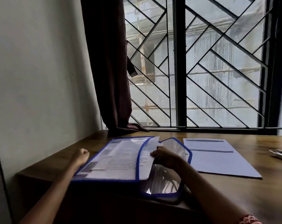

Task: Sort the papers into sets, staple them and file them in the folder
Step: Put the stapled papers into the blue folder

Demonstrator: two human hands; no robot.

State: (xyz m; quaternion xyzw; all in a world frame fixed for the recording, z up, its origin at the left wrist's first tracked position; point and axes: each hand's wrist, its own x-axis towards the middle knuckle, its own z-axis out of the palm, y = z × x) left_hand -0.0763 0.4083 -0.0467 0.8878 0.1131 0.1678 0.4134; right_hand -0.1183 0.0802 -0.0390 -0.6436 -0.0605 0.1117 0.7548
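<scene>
- Clear plastic folder (121,159) with blue edging, on the wooden desk (234,191) at near left; its flap (169,180) is thrown open toward the right and overhangs the near desk edge.
- Papers (146,157): a printed set lies partly in the folder pocket, its right edge still outside the pocket mouth. Judged: filing of this set under way, not finished.
- Right hand (165,156): fingers curled round the right edge of that set, gripping it at the pocket mouth.
- Left hand (82,155): curled into a fist at the folder's left edge, holding nothing visible; whether it presses on the folder cannot be told.
- Loose sheet (218,157): printed, flat on the desk right of the folder, apart from it. Judged: still to be filed; whether stapled cannot be told.
- Stapler (280,155), probably: pale object at far right edge, blurred, untouched.
- Remaining, as judged: seat the held set, file the right-hand sheet, close the flap.
</scene>
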